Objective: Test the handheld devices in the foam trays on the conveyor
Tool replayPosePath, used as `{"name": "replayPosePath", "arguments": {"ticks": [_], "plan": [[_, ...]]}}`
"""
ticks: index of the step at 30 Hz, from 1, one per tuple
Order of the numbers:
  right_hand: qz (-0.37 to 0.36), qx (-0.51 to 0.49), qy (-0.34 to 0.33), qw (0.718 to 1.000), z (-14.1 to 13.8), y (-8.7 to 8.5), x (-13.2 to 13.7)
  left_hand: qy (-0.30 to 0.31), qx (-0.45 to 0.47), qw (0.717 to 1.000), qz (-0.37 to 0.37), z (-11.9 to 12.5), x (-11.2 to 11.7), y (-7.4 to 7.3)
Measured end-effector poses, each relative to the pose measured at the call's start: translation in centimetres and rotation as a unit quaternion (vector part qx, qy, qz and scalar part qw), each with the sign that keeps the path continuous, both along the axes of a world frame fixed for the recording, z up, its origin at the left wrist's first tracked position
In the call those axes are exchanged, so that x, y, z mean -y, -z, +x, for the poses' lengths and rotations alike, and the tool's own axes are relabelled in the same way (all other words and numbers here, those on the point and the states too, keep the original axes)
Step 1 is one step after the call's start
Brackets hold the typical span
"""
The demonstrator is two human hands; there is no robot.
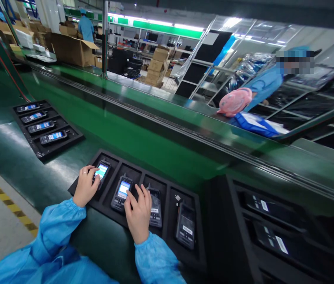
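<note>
My left hand (86,186) curls on the first phone (102,172), touching, not gripping – my right hand (139,215) lies open, fingertips on the second phone (121,192). Both phones sit in the tray (131,166), pointing away from me

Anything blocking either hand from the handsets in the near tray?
Nothing visible. The left hand touches the first lit handset; the right hand rests on the second lit handset. Both handsets sit in slots of the black tray.
</note>
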State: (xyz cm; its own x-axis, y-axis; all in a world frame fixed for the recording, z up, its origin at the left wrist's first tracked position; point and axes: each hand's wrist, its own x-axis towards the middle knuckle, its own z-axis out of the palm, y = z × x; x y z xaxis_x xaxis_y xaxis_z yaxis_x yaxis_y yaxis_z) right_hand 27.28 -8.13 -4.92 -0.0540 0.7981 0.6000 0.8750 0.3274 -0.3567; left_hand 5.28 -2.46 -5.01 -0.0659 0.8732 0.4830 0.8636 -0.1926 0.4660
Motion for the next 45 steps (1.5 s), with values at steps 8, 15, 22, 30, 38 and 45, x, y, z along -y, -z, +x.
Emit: {"name": "replayPosePath", "arguments": {"ticks": [8,15,22,30,38,45], "plan": [[-0.027,-0.112,0.021,0.993,1.6,-0.2,-0.6,-0.047,0.042,0.997,-0.047,-1.9,-1.6,1.3],[-0.039,-0.142,0.207,0.967,13.3,-1.3,0.4,-0.047,0.041,0.994,-0.092,-4.2,-1.9,1.5],[-0.152,-0.186,0.271,0.932,17.2,0.9,6.7,-0.101,0.058,0.992,-0.050,-6.2,-3.0,-0.7],[-0.139,-0.182,0.229,0.946,11.4,2.6,8.7,0.190,-0.020,0.982,0.005,7.7,5.5,-1.6],[-0.068,-0.125,0.198,0.970,10.9,2.2,9.6,0.237,-0.111,0.965,0.015,12.9,8.5,0.2],[-0.019,-0.098,0.202,0.974,10.5,1.9,9.9,0.223,-0.080,0.971,0.034,11.2,7.8,0.2]]}}
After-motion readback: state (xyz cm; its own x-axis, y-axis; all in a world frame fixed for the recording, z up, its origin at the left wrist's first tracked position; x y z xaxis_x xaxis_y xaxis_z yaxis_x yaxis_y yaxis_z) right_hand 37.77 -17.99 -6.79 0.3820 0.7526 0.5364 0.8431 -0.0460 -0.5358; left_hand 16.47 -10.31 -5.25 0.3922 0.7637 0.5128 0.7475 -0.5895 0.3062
